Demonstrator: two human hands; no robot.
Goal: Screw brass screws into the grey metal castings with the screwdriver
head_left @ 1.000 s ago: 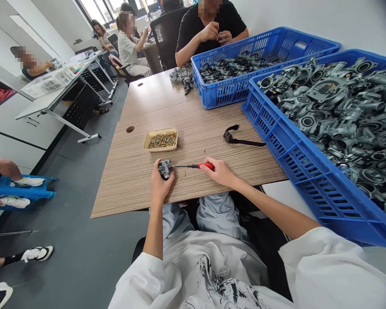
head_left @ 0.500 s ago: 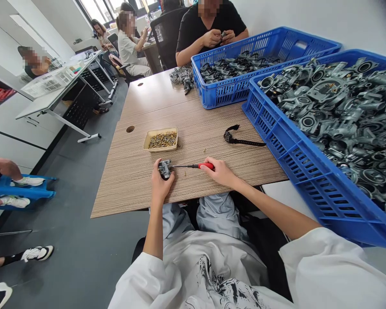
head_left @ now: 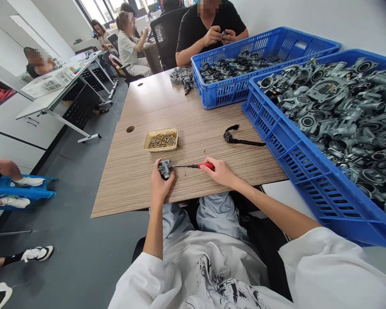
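My left hand (head_left: 160, 182) grips a small grey metal part (head_left: 164, 168) that rests on the wooden table (head_left: 131, 180). My right hand (head_left: 219, 172) is closed round the red handle of a screwdriver (head_left: 199, 165). Its thin shaft runs left and its tip meets the part. A loose brass screw (head_left: 184, 173) lies on the table between my hands. A shallow beige tray of brass screws (head_left: 161, 140) sits just beyond the part.
A black strap (head_left: 236, 138) lies right of the tray. Two blue crates (head_left: 296, 150) (head_left: 212, 94) full of grey metal castings stand at right and back. Across the table a person in black handles a part. Other people sit at left and behind.
My hands, the part and the screwdriver stay put. The person in black has shifted their hands slightly.
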